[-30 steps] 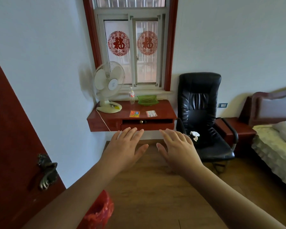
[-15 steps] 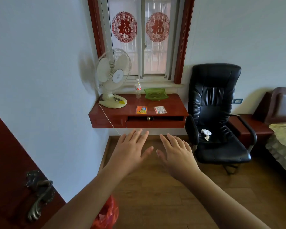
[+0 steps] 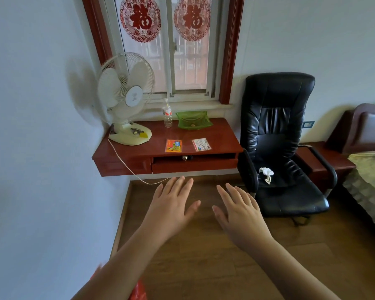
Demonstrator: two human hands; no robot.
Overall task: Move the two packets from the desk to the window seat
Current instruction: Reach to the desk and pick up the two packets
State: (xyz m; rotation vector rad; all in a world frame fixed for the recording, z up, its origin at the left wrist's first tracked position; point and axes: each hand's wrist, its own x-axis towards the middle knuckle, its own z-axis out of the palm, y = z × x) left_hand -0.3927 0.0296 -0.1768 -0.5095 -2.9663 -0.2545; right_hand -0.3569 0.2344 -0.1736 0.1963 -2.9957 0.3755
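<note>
Two flat packets lie side by side near the front edge of the red wall-mounted desk [image 3: 126, 158]: an orange packet [image 3: 173, 145] on the left and a white-and-red packet [image 3: 201, 144] on the right. The pale window ledge [image 3: 188, 104] runs behind the desk under the window. My left hand [image 3: 171, 207] and my right hand [image 3: 239, 213] are stretched out palms down over the floor, short of the desk, fingers spread, holding nothing.
On the desk stand a white fan [image 3: 126, 98], a clear bottle [image 3: 167, 114] and a green dish [image 3: 193, 120]. The drawer [image 3: 194, 164] is slightly out. A black office chair [image 3: 279, 137] stands to the right, a bed [image 3: 370, 167] beyond it, a red bag [image 3: 138, 292] at bottom.
The view has moved closer to the desk and the door has left the frame on the left. Both hands stay spread and empty in front of me.
</note>
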